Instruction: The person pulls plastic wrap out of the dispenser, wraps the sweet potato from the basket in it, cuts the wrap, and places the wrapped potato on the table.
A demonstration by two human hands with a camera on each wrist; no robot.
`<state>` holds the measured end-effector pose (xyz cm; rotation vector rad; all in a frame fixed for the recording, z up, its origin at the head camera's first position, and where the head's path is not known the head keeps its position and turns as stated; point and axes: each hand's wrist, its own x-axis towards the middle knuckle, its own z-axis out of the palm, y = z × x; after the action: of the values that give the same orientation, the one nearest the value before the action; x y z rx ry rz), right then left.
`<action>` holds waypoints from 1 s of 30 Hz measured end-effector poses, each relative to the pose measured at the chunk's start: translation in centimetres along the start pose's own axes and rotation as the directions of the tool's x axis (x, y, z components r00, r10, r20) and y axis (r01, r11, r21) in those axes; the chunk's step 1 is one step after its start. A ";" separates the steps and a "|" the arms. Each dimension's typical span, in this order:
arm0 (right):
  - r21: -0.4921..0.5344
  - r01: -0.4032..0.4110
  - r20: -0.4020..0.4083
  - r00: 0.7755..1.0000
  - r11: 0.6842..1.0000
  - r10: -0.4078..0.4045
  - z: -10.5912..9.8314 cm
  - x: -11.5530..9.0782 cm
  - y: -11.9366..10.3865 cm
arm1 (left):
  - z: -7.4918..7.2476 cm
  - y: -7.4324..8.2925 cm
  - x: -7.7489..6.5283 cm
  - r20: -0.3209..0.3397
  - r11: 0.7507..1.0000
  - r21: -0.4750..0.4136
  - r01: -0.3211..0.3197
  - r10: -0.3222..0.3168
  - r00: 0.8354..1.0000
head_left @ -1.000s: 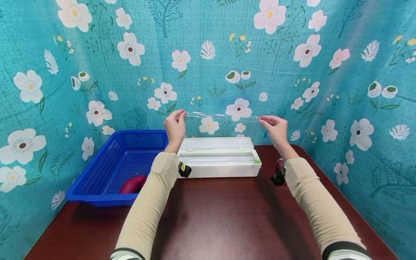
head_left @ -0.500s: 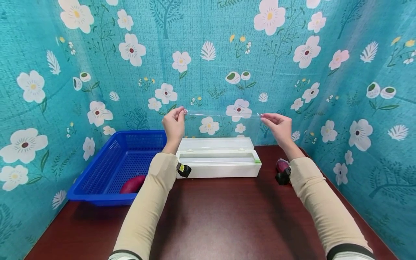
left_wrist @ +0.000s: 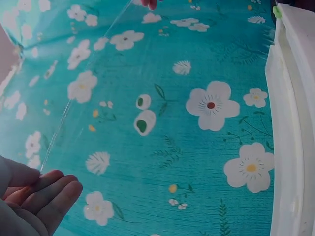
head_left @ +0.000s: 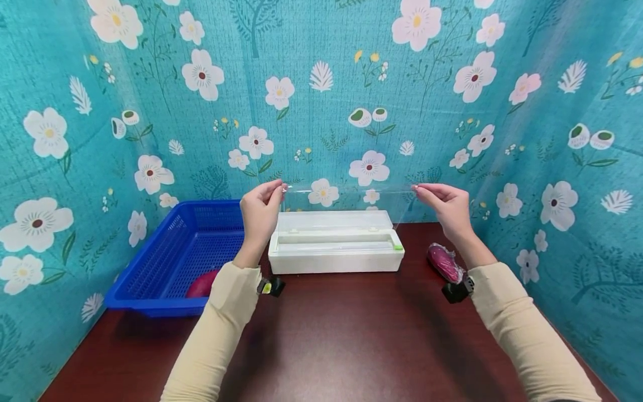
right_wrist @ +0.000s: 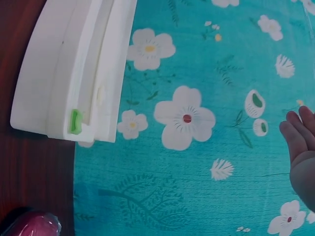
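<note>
A clear sheet of plastic wrap [head_left: 346, 190] is stretched between both hands, its top edge nearly level. My left hand [head_left: 261, 215] pinches one top corner between thumb and fingertips; the left wrist view shows that hand [left_wrist: 42, 201] with the shiny edge of the film [left_wrist: 65, 112] running up from it. At the other corner, my right hand [head_left: 446, 206] pinches the film. Only part of the right hand [right_wrist: 302, 157] shows in the right wrist view. Below and behind the film sits a white wrap dispenser box [head_left: 336, 262], lid raised, with a roll inside.
A blue plastic basket [head_left: 145, 305] stands at left, holding a reddish-purple sweet potato [head_left: 202, 283] partly behind the left arm. Another sweet potato [head_left: 444, 262], wrapped in film, lies by the right wrist. A flowered teal curtain [head_left: 321, 134] borders the brown table [head_left: 346, 335].
Both hands have lowered slightly and spread farther apart, pulling the film wider. The right forearm has shifted right, so more of the wrapped sweet potato shows.
</note>
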<state>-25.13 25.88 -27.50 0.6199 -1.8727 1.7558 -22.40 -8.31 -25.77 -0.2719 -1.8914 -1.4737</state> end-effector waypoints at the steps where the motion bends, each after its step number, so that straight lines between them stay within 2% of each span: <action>1: 0.021 -0.008 0.005 1.000 1.000 0.008 -0.1 -0.3 -0.3 | -0.3 0.2 -0.3 0.008 1.000 -0.001 -0.009 0.009 1.000; 4: 0.046 -0.037 0.004 0.999 0.998 0.037 -0.4 -1.3 -1.3 | -1.1 0.5 -1.5 0.040 0.999 -0.005 -0.047 0.048 0.998; 7: 0.023 -0.074 0.009 0.997 0.997 0.074 -0.7 -2.5 -2.1 | -2.1 0.8 -2.9 0.074 0.997 -0.017 -0.081 0.082 0.994; 12: -0.127 -0.144 0.046 0.987 0.981 0.151 -1.3 -4.6 -3.4 | -3.7 1.1 -5.9 0.125 0.997 -0.014 -0.081 0.082 0.989; 17: -0.303 -0.194 0.063 0.973 0.933 0.223 -1.9 -6.9 -4.2 | -4.7 1.2 -8.6 0.167 0.997 0.029 -0.074 0.068 0.984; 22: -0.344 -0.218 0.154 0.947 0.913 0.284 -2.3 -9.0 -4.5 | -5.2 0.8 -10.8 0.157 0.989 0.074 -0.129 0.117 0.981; 25: -0.377 -0.211 0.213 0.928 0.902 0.307 -2.4 -10.2 -4.5 | -5.5 0.4 -12.0 0.160 0.985 0.069 -0.158 0.145 0.976; 30: -0.460 -0.214 0.285 0.883 0.862 0.372 -2.2 -11.8 -4.3 | -6.0 -0.3 -13.9 0.173 0.976 0.095 -0.196 0.178 0.969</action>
<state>-13.20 27.74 -31.55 0.5332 -2.6354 1.3961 -10.08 -10.32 -34.34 -0.5179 -2.0089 -1.2471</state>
